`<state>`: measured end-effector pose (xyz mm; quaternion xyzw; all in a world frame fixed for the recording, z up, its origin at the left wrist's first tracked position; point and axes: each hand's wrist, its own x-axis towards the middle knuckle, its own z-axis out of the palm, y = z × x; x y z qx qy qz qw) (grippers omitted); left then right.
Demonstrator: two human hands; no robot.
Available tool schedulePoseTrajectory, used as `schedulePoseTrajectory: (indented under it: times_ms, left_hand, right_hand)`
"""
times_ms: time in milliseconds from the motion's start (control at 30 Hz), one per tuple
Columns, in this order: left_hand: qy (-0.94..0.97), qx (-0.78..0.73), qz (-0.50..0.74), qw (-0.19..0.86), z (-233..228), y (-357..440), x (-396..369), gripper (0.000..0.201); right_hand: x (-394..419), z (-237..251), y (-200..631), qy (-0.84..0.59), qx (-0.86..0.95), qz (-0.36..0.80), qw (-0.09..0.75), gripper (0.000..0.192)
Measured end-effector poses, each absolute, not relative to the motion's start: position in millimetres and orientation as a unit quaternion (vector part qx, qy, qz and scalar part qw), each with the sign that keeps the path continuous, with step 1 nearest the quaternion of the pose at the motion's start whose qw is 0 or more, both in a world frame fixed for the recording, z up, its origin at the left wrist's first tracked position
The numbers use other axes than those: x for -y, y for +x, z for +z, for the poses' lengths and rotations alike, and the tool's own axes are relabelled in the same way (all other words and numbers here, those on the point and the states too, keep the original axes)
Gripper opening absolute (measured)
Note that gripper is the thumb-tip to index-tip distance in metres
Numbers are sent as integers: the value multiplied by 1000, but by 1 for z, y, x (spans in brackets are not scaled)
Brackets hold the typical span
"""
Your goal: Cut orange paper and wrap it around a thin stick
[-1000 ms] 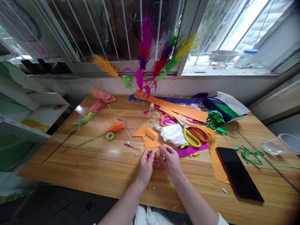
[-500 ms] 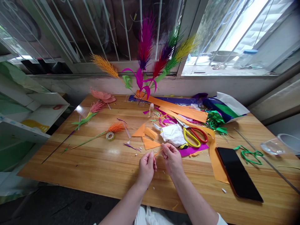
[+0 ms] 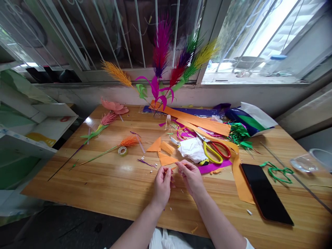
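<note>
My left hand [image 3: 163, 182] and my right hand [image 3: 191, 175] are close together over the front middle of the wooden table. Both are closed in a pinch on a thin orange paper strip [image 3: 174, 168], which shows only in the short gap between the fingertips. Just beyond the fingers lie cut orange paper pieces [image 3: 166, 159]. A crumpled white tissue or cloth [image 3: 190, 148] sits past my right hand, partly over a yellow-and-black tool. Beside it are scissors [image 3: 214, 152] with red and yellow handles, and a magenta paper strip [image 3: 215, 167].
A tape roll [image 3: 122, 150] and an orange bristly flower [image 3: 128, 141] lie left. A small clear bottle [image 3: 168, 121] stands near a vase of colourful plumes [image 3: 161, 52]. Right are a black phone [image 3: 266, 193], green twisted strips [image 3: 278, 172] and a long rod [image 3: 298, 181].
My right hand has turned slightly and its fingers have shifted on the strip; less of the orange shows. My left hand has barely moved.
</note>
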<state>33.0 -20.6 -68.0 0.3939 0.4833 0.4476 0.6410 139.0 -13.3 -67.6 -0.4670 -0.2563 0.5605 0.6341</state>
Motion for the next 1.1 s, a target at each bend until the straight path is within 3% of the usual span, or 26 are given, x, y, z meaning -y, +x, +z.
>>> schedulePoseTrajectory:
  times_ms: [233,500,700,867,1100]
  left_hand:
    - [390,-484,450,642,-72,34,19,32]
    - [267,-453,401,750,-66,33,17,40]
    - [341,-459,451,686,-68,32,19,29]
    - [369,-486,438,660,-73,35,19,32]
    - [289,-471,401,731,-68,33,15,45]
  right_hand:
    - [13,-67,137,-475,222,571,632,21]
    - [13,-67,138,-467,229,555,650,21]
    - [12,-69,138,-477,213,552,650,22]
    - [13,-66,136,-466,230,555,650,23]
    - [14,-66,137,-480,236,557,635,23]
